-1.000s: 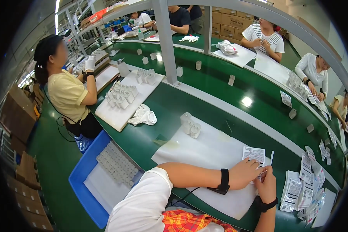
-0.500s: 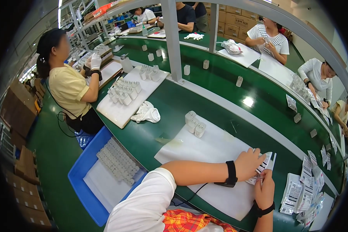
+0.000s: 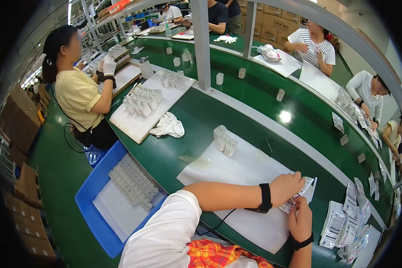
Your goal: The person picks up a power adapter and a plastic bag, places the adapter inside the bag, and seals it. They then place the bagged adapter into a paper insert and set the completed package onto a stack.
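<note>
White paper mat covers the green table. Three small white plugs stand near the mat's far left corner. At its right edge, the left hand and right hand are both closed on a thin printed packet. It looks light, bendy and easy to crease, so pinch its edges. More packets lie right of the mat.

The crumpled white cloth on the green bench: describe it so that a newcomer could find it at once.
Start at the grey upright post rising from the green bench. Just below-left, beside the white board of small white blocks, lies the crumpled white cloth. Unlike its boxy neighbours, it is soft and shapeless.
</note>
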Demonstrator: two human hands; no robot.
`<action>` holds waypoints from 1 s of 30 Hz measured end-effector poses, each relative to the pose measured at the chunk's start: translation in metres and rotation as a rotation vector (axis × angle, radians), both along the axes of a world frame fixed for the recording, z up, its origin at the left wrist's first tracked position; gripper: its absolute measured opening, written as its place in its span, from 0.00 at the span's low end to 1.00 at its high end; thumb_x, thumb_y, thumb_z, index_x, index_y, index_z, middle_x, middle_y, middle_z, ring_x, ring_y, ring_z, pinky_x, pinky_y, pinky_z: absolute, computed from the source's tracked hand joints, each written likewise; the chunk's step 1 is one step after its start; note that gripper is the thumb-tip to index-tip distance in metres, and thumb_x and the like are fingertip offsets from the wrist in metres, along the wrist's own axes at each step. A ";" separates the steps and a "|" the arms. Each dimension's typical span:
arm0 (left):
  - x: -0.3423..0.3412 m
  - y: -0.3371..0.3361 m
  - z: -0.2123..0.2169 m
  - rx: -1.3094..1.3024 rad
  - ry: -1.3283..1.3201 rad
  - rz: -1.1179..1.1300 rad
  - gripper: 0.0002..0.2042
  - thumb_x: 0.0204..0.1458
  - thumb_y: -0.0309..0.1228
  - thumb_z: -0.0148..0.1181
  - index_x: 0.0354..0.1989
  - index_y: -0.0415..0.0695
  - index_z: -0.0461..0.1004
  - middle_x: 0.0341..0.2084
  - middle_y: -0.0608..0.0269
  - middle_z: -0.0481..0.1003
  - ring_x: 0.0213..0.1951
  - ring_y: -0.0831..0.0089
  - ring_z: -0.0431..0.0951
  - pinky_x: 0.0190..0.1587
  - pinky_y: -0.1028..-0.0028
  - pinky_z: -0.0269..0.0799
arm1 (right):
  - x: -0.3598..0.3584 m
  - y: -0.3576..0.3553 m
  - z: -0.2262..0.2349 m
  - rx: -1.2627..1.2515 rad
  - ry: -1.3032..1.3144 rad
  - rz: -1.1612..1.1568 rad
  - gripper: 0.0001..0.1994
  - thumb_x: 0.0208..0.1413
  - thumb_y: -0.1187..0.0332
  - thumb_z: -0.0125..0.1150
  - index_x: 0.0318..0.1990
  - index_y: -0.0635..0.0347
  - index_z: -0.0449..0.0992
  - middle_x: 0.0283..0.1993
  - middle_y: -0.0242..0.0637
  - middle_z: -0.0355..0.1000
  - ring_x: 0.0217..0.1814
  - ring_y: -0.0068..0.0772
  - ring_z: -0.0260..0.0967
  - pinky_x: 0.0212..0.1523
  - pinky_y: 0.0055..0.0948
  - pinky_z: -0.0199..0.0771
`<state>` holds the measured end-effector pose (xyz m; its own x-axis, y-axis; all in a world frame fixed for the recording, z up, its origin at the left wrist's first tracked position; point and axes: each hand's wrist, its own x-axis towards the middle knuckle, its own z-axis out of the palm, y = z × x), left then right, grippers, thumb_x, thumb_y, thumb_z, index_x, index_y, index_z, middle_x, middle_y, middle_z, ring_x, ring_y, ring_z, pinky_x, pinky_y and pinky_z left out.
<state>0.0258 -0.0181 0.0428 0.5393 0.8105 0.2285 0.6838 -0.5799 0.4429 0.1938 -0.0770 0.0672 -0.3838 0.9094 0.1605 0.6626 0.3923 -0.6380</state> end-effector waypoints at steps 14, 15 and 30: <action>-0.002 0.031 0.002 -0.516 -0.646 -0.422 0.25 0.46 0.32 0.66 0.52 0.38 0.69 0.46 0.50 0.71 0.43 0.57 0.75 0.48 0.66 0.71 | 0.049 0.012 -0.013 -0.177 0.753 -0.084 0.17 0.52 0.75 0.55 0.50 0.62 0.64 0.45 0.42 0.70 0.41 0.39 0.71 0.41 0.30 0.71; 0.000 0.029 0.000 -0.518 -0.645 -0.421 0.25 0.46 0.32 0.66 0.52 0.38 0.69 0.46 0.50 0.71 0.43 0.57 0.75 0.48 0.66 0.71 | 0.049 0.011 -0.006 -0.192 0.919 -0.109 0.19 0.54 0.73 0.55 0.54 0.61 0.63 0.47 0.40 0.69 0.42 0.36 0.70 0.41 0.29 0.70; 0.009 -0.003 0.000 -0.596 -0.691 -0.101 0.17 0.54 0.37 0.59 0.43 0.35 0.73 0.29 0.51 0.75 0.33 0.69 0.74 0.38 0.71 0.70 | 0.052 0.007 -0.028 -0.264 0.700 -0.419 0.24 0.63 0.59 0.55 0.58 0.68 0.66 0.41 0.34 0.70 0.45 0.28 0.70 0.47 0.22 0.67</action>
